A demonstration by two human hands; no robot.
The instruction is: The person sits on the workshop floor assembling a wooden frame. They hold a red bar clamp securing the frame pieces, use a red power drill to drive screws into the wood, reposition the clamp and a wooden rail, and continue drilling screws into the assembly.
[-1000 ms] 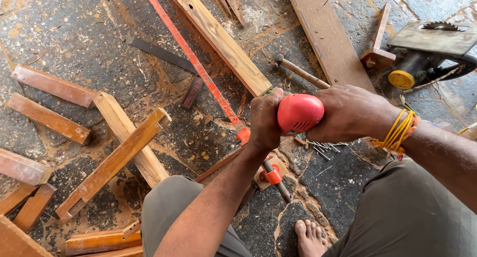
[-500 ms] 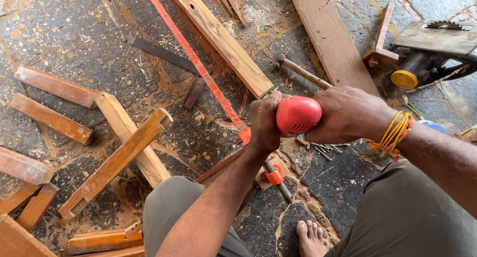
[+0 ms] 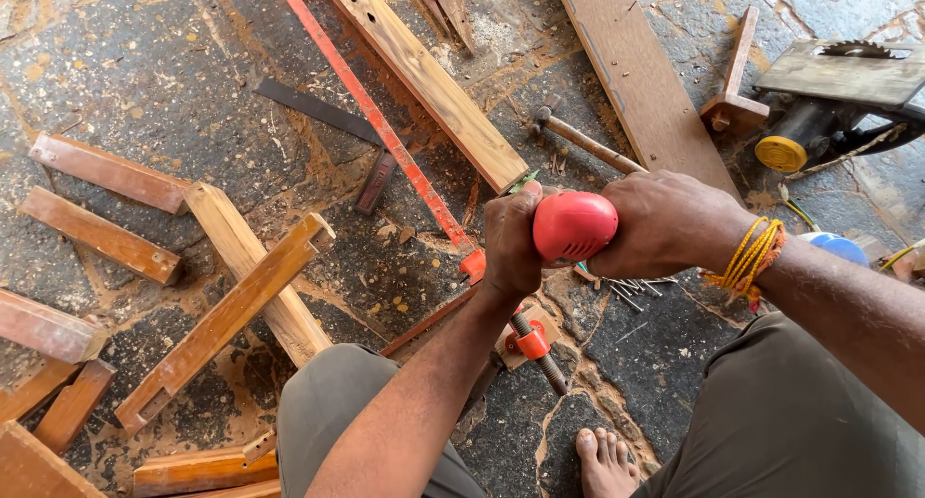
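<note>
Both hands hold a red power tool (image 3: 574,226), seen from behind, over the stone floor. My left hand (image 3: 513,238) wraps its front end. My right hand (image 3: 665,223), with yellow and orange threads at the wrist, grips its right side. Below the tool lie a red bar clamp (image 3: 385,132) and its threaded screw (image 3: 537,349) on a small wooden block. What the tool's tip touches is hidden by my hands. A long light plank (image 3: 424,74) ends just above my left hand.
Several reddish wood pieces (image 3: 106,170) and a crossed joint of two battens (image 3: 241,296) lie left. A hammer (image 3: 583,144), loose nails (image 3: 631,288), a wide board (image 3: 636,65) and a circular saw (image 3: 829,103) are upper right. My bare foot (image 3: 605,459) rests below.
The view has shifted slightly; both hands and the red tool stay in nearly the same place, with the grip unchanged.
</note>
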